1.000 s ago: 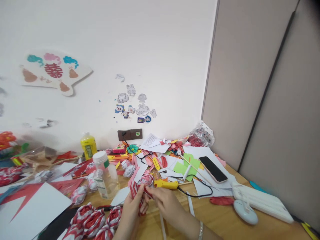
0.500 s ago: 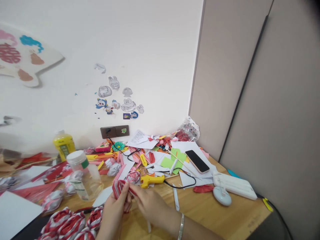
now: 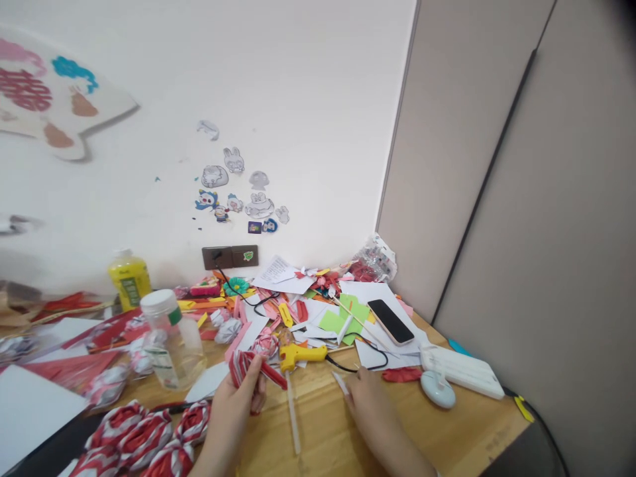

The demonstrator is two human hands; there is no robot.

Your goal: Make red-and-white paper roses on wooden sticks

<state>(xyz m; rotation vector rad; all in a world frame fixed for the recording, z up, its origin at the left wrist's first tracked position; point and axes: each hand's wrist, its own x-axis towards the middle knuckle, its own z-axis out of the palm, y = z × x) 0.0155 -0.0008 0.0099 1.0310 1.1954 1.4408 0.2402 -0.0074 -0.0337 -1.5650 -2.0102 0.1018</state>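
Pinched in my left hand [image 3: 244,391] is a red-and-white striped paper piece [image 3: 239,368], with a folded strip sticking out to the right. My right hand [image 3: 366,397] rests low over the wooden table, its closed fingers on a thin white paper strip [image 3: 340,382]. Between the hands lies a translucent stick [image 3: 293,417]. Just beyond it is a yellow glue gun [image 3: 304,355] with a black cord. Several red-and-white paper roses [image 3: 145,440] sit at the lower left.
A clear jar [image 3: 173,351] and a yellow bottle [image 3: 129,281] stand at the left. Paper scraps pile along the wall. A phone [image 3: 391,321], a white power strip [image 3: 462,370] and a round white device [image 3: 438,389] lie at the right of the wooden table [image 3: 422,430].
My right hand has let go of the striped piece, moved right and taken the thin white strip. My left hand still holds the striped piece. The view has shifted slightly.
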